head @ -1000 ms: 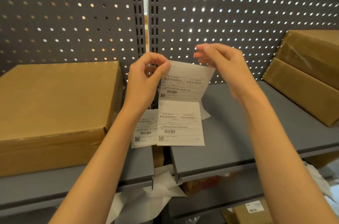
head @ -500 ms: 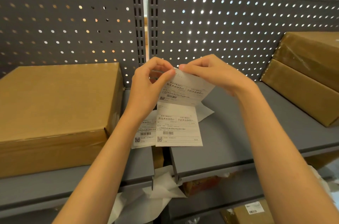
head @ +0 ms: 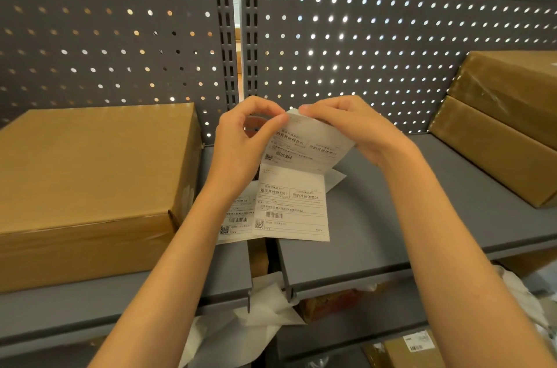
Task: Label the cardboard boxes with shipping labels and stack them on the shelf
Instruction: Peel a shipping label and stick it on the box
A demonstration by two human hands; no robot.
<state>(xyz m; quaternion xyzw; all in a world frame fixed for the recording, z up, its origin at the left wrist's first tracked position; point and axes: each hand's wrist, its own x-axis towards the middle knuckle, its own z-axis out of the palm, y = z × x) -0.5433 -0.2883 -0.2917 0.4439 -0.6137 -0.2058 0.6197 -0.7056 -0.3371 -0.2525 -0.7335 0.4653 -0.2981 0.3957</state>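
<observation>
Both hands (head: 241,141) (head: 352,126) pinch label strip (head: 294,186) top.

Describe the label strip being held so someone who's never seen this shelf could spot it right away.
Start at the grey shelf and find the gap where its two boards meet. Over that gap, the left hand and right hand pinch the top of a white label strip. Unlike the loose label beside it, it hangs folded, two printed labels joined.
</observation>
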